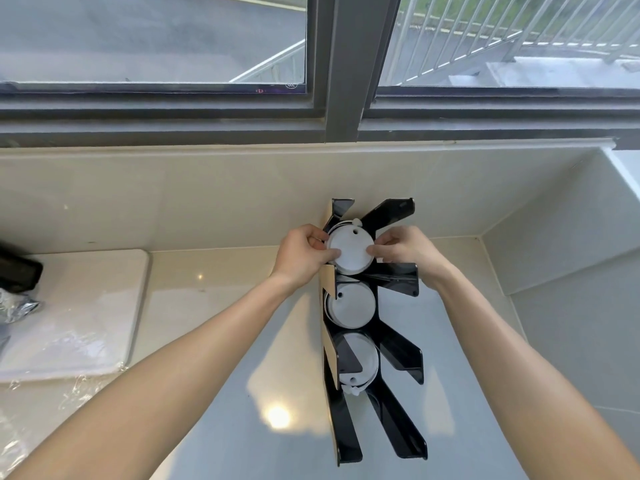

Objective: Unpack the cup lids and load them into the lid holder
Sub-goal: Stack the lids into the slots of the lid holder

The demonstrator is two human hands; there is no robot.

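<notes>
Forearms reach up from the bottom edge toward the black lid holder [398, 420], which stands on the pale counter [242, 427] w/ its slots running away from me. Nearest slot of the holder looks bare, just black side walls. Next slot back holds a white lid stack [363, 372], partly hidden behind a dark divider, can't tell how many. Slot beyond that has another white stack [351, 304], small hole showing near its rim. Farthest filled slot is where both hands meet: my left hand [303, 256] pinches the left edge of the top lid stack [350, 249], thumb on the face, other fingers curled behind; my right hand [407, 249] pinches the right edge the same way, so both are closed on that stack, which sits partly down btwn the holder's walls. Well left of the holder, crumpled clear plastic wrap [45, 386] lies on the counter next to a white board [76, 306], w/ a dark object [19, 271] and smth silvery [17, 306] at the far-left edge, too cut off to ID. Behind the holder a beige tiled wall [173, 195] rises to a grey window frame [341, 67]; thru the glass, pavement and white railings [467, 32].
</notes>
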